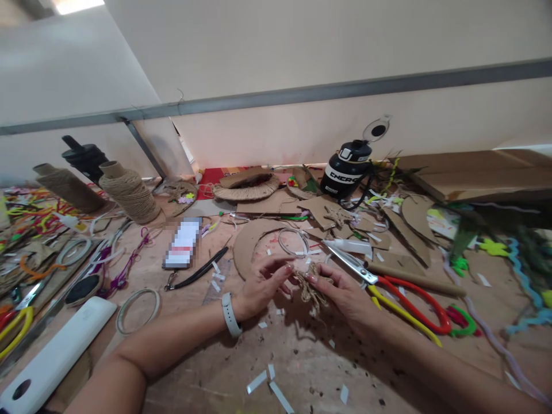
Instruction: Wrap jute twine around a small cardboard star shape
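Head view, left hand: the left hand point(259, 290), with a white band on its wrist, rests low on the tabletop point(302, 356); its fingers point(282, 265) are drawn narrow and pinch the top of the jute piece point(311, 290).
Head view, right hand: the right hand point(345, 296) meets it from 3 o'clock; its fingers point(317, 278) are closed on the same jute piece, so both hands hold it between them.
Jute piece: a small frayed knot of brown twine, at the middle of the frame just above the tabletop, with loose ends hanging toward 6 o'clock.
At 3 o'clock of the hands: scissors point(401, 299) with red and yellow handles lie flat, just beside the right hand, blades pointing to 10 o'clock.
At 12 o'clock: a thin wire ring point(293, 241) on a cardboard arc point(250, 241), with a black bottle point(347, 172) farther back near the wall.
At 10 o'clock: a phone point(183, 244) lies flat, and a cone of twine point(129, 192) stands upright beyond it.
At 8 o'clock: a pale ring point(138, 310) and a long white case point(56, 356) lie well apart from the hands.
At 6 o'clock: white paper slips point(269, 382) are scattered on the tabletop.
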The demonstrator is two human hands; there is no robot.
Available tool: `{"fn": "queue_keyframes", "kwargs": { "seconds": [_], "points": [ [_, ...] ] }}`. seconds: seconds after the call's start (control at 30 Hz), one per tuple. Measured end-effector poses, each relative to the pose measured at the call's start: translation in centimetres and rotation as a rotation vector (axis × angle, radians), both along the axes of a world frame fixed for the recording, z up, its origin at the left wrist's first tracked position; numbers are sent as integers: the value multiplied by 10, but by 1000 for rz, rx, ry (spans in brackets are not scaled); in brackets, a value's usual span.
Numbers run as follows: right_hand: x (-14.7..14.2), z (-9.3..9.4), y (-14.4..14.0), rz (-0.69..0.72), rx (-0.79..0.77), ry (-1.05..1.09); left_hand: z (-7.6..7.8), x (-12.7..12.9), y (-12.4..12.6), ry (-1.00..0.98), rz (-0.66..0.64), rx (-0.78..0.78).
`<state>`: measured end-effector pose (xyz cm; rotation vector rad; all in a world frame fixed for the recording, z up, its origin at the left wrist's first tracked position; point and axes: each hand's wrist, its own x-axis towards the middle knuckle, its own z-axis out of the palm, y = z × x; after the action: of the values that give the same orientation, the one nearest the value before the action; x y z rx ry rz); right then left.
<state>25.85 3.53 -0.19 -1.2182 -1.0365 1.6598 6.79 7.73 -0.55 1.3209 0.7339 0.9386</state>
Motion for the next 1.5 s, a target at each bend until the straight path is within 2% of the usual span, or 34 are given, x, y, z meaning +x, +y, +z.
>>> {"fn": "queue_keyframes", "kwargs": {
  "seconds": [0.07, 0.17, 0.23, 0.37, 0.53, 0.73, 0.83, 1.03, 1.33, 1.5],
  "points": [
    [-1, -1, 0, -2, -3, 11, 3, 0, 0, 33, -9, -32],
    [-1, -3, 0, 16, 19, -1, 5, 0, 1, 233, -15, 194],
    [-2, -4, 0, 24, 65, -40, 4, 0, 2, 378, -63, 349],
    [-3, -2, -1, 31, 139, -120, 2, 0, 2, 468, -131, 438],
    [-7, -1, -3, 44, 98, -86, 0, 2, 0, 391, -99, 454],
    [-2, -6, -1, 28, 49, 12, 0, 1, 5, 348, -137, 384],
    [1, -7, 0, -32, 78, -15, 3, -1, 7, 368, -158, 380],
    [-3, -1, -2, 32, 35, -95, 3, -2, 7, 414, -216, 403],
    [-2, -3, -2, -11, 35, -114, 4, -5, 8, 386, -232, 294],
    [-1, -8, -2, -8, 42, -117, 1, -5, 9, 418, -261, 308]
  ]
}}
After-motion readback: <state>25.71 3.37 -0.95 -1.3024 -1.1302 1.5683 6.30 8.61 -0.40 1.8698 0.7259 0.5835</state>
